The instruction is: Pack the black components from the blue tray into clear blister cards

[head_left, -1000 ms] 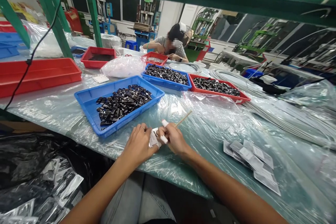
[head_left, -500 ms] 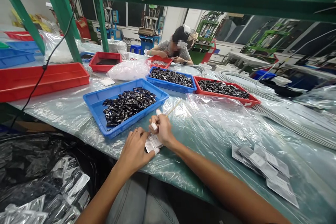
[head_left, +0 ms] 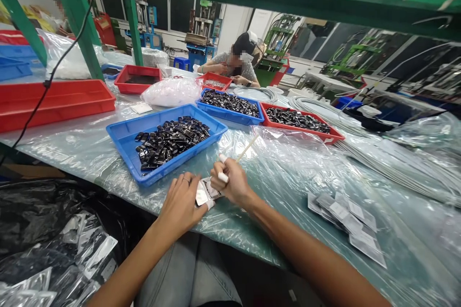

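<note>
My left hand [head_left: 183, 200] lies at the near side of the blue tray, its thumb and fingers gripping the edges of a small flat silver-white piece [head_left: 202, 194] on the plastic-covered table. Dark marks show on that piece; part of it is hidden under my hands. My right hand [head_left: 232, 180] is closed around a thin pale stick [head_left: 248, 148], whose upper end points away to the right. The stick's lower end is hidden by the fist, which sits over the right side of the piece. White covers wrap several fingertips.
A blue tray [head_left: 120, 136] of black glossy parts stands just beyond my hands. Behind it are another blue tray [head_left: 230, 114] and a red tray [head_left: 336, 138]. Flat silver pieces [head_left: 347, 220] lie at right. A black bag [head_left: 21, 206] sits lower left. A co-worker [head_left: 239, 60] sits opposite.
My right hand has shifted slightly right and turned with the stick, showing more of the flat piece. My left hand still grips it. The view has shifted a little.
</note>
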The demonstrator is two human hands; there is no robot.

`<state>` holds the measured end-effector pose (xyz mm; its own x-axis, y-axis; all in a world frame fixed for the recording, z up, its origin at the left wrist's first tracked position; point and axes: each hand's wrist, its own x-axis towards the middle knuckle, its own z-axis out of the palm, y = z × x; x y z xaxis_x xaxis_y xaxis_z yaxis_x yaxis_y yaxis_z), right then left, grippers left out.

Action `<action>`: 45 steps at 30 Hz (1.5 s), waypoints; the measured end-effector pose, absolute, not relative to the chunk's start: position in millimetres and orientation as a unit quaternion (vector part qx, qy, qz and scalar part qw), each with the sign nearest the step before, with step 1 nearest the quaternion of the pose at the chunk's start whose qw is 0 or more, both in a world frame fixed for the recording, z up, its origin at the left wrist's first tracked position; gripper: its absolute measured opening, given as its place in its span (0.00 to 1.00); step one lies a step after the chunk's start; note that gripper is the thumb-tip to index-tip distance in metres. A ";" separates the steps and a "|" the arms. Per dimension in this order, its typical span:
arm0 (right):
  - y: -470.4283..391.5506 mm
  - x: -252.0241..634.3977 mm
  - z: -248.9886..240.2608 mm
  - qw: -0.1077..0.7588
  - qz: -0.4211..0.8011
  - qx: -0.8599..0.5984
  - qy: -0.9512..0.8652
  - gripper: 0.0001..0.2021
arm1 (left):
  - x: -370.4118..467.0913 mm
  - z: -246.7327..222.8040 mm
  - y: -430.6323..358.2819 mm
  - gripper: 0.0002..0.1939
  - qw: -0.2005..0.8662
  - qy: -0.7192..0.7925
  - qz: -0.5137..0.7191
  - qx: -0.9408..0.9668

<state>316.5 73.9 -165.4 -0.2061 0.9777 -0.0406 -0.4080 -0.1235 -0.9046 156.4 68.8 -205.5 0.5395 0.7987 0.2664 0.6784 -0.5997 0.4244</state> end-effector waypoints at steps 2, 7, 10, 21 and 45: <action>82.9 307.4 -162.6 0.564 0.645 -0.343 -0.386 0.27 | 150.1 -208.0 69.4 0.36 0.141 0.430 0.239 0.859; 97.7 280.0 -171.9 0.605 0.611 -0.334 -0.386 0.29 | 141.3 -210.5 72.3 0.24 0.149 0.435 0.225 0.859; 103.7 271.8 -182.3 0.602 0.589 -0.352 -0.408 0.29 | 143.0 -212.1 73.1 0.21 0.143 0.446 0.230 0.853; 72.0 281.6 -192.3 0.539 0.612 -0.358 -0.455 0.28 | 147.5 -212.2 72.7 0.19 0.136 0.483 0.236 0.832; 55.2 324.0 -145.3 0.245 -0.064 -0.436 -0.864 0.16 | 156.4 -206.2 69.7 0.21 0.620 0.378 0.536 0.431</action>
<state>324.0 55.2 -145.3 -0.4998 0.7216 0.4790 0.7847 0.6114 -0.1022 156.4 69.7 -206.2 0.1410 0.9900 -0.0071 -0.3393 0.0551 0.9391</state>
